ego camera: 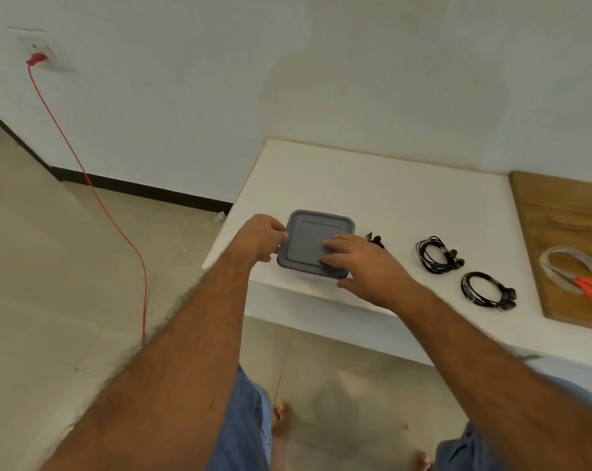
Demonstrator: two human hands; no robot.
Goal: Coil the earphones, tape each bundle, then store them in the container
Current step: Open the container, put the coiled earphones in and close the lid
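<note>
Pinching the container's (316, 244) stiff, light lid edge, the left hand (258, 239) is curled; the right hand (362, 266) is pressed flat, fingers spread, on top.

Soft, even light fills the room and I see no glare on the white table (372, 185). Faint shadows sit under my left hand (258, 237) and right hand (365, 266), and a dim one lies on the floor (50, 266) between my legs. The wide lens bends the wall (287, 79) lines at the edges, and the whole view is slightly soft
</note>
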